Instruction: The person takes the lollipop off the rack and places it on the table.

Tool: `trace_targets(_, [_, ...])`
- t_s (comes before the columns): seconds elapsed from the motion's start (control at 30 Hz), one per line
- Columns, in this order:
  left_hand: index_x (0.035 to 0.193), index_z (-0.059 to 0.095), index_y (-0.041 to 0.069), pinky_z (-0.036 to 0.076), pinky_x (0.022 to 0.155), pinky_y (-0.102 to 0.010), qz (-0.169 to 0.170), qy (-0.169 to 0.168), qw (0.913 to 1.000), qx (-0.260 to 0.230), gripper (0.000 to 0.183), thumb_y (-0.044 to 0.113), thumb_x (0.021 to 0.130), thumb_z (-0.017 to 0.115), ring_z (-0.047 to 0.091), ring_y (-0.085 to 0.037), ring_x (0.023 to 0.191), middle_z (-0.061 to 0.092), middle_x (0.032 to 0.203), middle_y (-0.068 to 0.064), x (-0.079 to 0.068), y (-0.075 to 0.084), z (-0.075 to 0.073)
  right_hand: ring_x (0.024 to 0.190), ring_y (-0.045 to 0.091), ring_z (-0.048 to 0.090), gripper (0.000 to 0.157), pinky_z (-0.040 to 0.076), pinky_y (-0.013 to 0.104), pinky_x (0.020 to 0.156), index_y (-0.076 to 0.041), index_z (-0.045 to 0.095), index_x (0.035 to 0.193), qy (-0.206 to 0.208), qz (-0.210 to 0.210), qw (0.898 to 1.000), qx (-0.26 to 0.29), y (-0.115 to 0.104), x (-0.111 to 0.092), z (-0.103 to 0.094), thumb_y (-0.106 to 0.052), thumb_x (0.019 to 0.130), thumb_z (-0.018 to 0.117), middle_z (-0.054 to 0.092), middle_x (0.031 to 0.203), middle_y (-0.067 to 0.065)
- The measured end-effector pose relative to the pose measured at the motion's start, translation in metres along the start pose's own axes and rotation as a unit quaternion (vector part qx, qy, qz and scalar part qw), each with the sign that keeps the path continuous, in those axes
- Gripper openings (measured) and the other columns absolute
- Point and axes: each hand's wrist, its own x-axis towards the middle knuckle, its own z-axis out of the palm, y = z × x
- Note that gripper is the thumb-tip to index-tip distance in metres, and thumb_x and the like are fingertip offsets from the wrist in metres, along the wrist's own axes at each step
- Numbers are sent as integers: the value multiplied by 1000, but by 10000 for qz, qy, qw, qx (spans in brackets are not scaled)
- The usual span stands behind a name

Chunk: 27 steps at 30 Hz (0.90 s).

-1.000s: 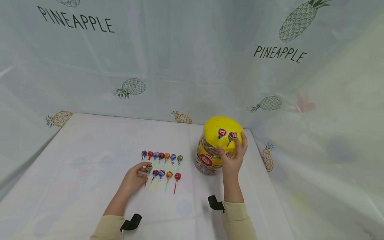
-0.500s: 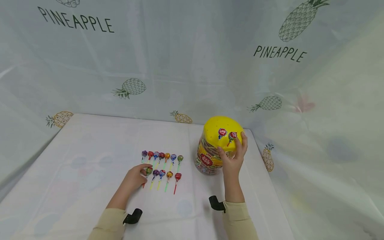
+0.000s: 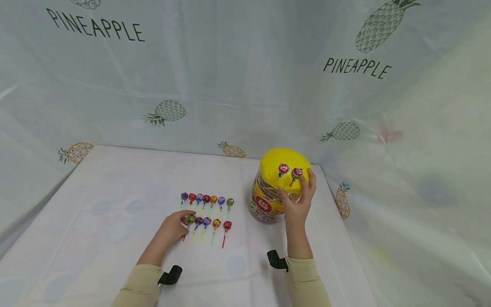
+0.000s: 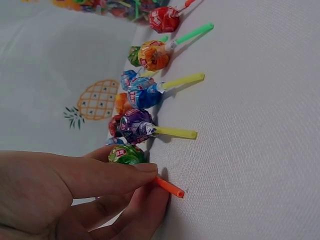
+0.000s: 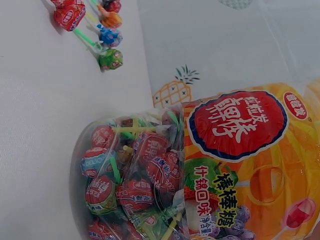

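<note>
My left hand [image 3: 173,226] is at the left end of the nearer row of lollipops. Thumb and fingers pinch a green-wrapped lollipop [image 4: 127,154] with an orange-red stick, whose end points down at the cloth. Beside it lies a purple lollipop [image 4: 137,125] on a yellow stick, then a blue lollipop [image 4: 145,93], an orange one [image 4: 154,55] and a red one [image 4: 164,19]. My right hand [image 3: 298,207] grips the yellow lid [image 3: 283,160] of a big clear jar [image 3: 264,204] filled with lollipops. In the right wrist view that hand is out of sight.
A second row of lollipops lies just behind, ending with a green lollipop [image 3: 230,202] on the right. White cloth [image 3: 115,204] covers the table. A pineapple-print curtain [image 3: 245,76] hangs behind the table's far edge.
My left hand has brought the green lollipop slightly toward me, level with the nearer row, its stick end shifting a little left. My right hand stays on the lid.
</note>
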Motion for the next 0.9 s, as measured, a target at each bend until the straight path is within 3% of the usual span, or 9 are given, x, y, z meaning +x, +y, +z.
trace_targets(0.23, [131, 59, 2, 41, 64, -34, -38, -25, 10000, 82, 61, -12, 73, 70, 47, -21, 72, 57, 87, -6, 0, -1, 1, 144, 26, 17, 51, 32, 34, 111, 3, 49, 129, 39, -130, 9999, 43, 2, 0, 0, 5, 83, 72, 21, 154, 21])
trace_targets(0.57, [134, 55, 2, 40, 61, -33, -314, 38, 9995, -81, 60, -6, 77, 74, 46, -19, 64, 58, 92, -7, -3, -4, -1, 145, 25, 16, 52, 31, 38, 112, 3, 50, 130, 25, 0, 10000, 7, 1, -1, -1, 4, 83, 72, 21, 155, 19])
trace_targets(0.9, [133, 56, 3, 43, 64, -35, -371, 8, 9993, 37, 60, -3, 76, 77, 49, -20, 70, 59, 90, -4, -4, -5, 3, 145, 25, 14, 51, 28, 43, 113, 3, 50, 130, -3, 49, 10000, -46, -1, 0, -2, 4, 84, 71, 21, 155, 19])
